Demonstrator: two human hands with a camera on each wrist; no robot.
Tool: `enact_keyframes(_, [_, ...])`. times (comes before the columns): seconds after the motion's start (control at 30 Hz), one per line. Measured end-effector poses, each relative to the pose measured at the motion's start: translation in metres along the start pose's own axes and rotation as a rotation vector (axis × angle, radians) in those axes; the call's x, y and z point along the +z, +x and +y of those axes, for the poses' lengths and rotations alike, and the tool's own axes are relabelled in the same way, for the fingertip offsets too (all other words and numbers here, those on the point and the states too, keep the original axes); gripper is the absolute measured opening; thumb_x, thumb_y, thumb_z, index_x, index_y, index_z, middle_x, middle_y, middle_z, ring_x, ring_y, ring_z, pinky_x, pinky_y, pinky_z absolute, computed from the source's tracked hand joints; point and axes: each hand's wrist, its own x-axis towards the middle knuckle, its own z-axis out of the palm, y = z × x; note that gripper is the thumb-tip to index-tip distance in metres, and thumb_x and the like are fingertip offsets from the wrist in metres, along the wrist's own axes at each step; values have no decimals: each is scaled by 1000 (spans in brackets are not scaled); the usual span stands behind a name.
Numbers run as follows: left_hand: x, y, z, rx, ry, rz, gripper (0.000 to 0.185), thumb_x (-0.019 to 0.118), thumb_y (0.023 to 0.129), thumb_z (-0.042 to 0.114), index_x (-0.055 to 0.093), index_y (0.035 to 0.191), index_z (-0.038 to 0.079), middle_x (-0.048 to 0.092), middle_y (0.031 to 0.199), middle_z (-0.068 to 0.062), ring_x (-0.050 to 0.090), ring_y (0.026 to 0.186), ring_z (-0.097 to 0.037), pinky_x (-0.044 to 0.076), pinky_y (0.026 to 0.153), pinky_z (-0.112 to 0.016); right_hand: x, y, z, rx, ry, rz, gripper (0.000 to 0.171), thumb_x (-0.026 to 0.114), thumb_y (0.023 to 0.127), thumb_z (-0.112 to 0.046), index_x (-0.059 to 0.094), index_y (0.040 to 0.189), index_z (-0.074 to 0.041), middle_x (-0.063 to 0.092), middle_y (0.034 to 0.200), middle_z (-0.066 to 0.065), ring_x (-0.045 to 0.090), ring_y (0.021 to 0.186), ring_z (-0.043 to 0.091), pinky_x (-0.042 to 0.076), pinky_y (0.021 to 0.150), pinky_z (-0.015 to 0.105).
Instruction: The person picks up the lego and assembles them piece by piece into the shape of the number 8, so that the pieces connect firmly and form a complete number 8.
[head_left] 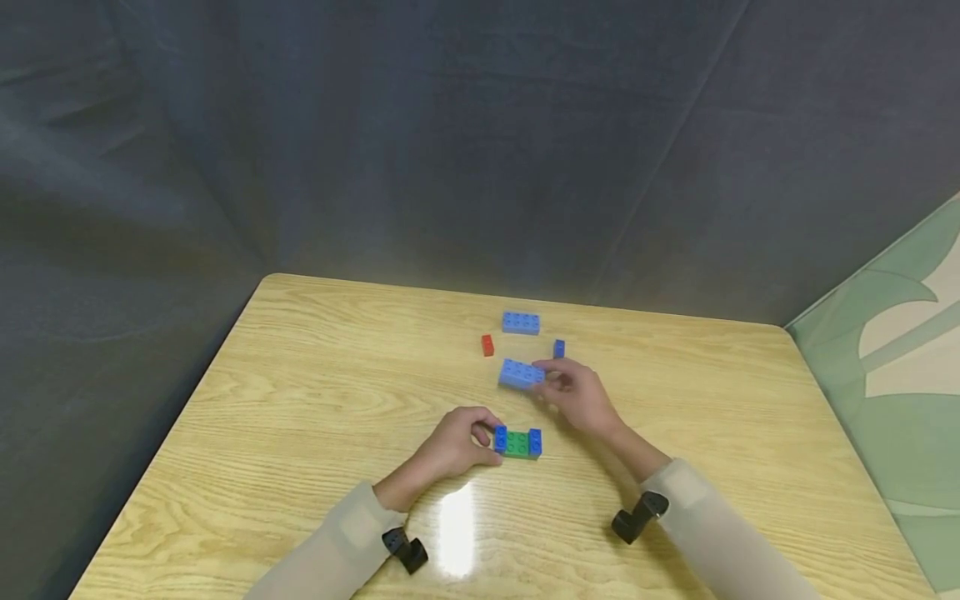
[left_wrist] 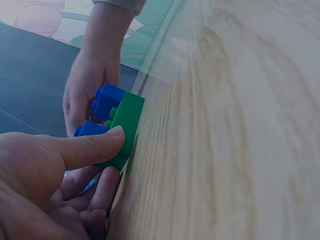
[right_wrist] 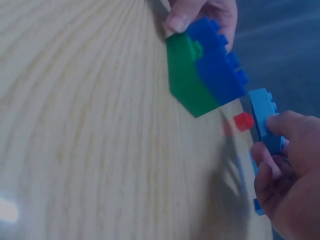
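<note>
Steadying the small assembly (head_left: 517, 442) against the table (head_left: 300, 400), the left hand (head_left: 453, 446) is curled at its left end, with the thumb (left_wrist: 90, 145) pressed on the near dark blue block (left_wrist: 92, 129) and the fingers tucked below and beside the green plate (left_wrist: 127, 125); the grip appears intended to keep the base from sliding on the smooth wood. The assembly consists of a green plate lying flat with one dark blue block seated at each end (head_left: 535, 442), so that a gap of bare green studs is left between them. The right hand (head_left: 577, 396) is held just beyond and to the right of the assembly, with its thumb and fingers pinched on the right end of a long light blue brick (head_left: 521, 374). This brick is held studs up; whether it is lifted off the table or resting on it cannot be told. In the right wrist view the brick (right_wrist: 265, 120) is seen clamped edgewise between thumb and curled fingers, a hold that leaves most of its length free. Three loose pieces are laid out farther back, well apart from the assembly: a second light blue brick (head_left: 521, 322), a small red block (head_left: 487, 345) and a small dark blue block (head_left: 558, 348). These pieces are spaced so that each can be picked singly. A bright reflection is visible on the table between the sleeves (head_left: 337, 542).
</note>
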Motion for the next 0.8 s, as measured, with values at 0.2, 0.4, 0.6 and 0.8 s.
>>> enact_keyframes(0.2, [-1,-1,0,8,1,4,38,88,78,9,72,112,7,67,90,3,59,81,-10,49,75,-31,-9,-11,-11,-69,19,-16,36,76,93,-11,69,128,-7,70,110,10,67,83,17,55,69,28])
enact_keyframes(0.4, [-2,-1,0,20,-12,1,38,89,77,8,72,112,5,68,90,2,60,80,-11,50,74,-30,-12,-24,-19,-138,42,-26,34,77,92,-10,70,125,-7,71,111,8,67,80,15,56,67,29])
enact_keyframes(0.6, [-1,0,0,7,-21,2,41,89,77,7,70,113,2,68,100,-2,61,82,-12,51,74,-30,-11,-36,-23,-204,24,-38,32,77,91,-6,72,122,-7,71,109,4,65,78,13,54,65,28])
enact_keyframes(0.8, [-1,1,-1,11,-24,7,41,89,77,7,69,112,0,68,104,-5,61,82,-12,51,74,-29,-9,-47,-22,-256,7,-50,34,79,87,-1,73,120,-8,71,108,2,64,76,9,52,61,26])
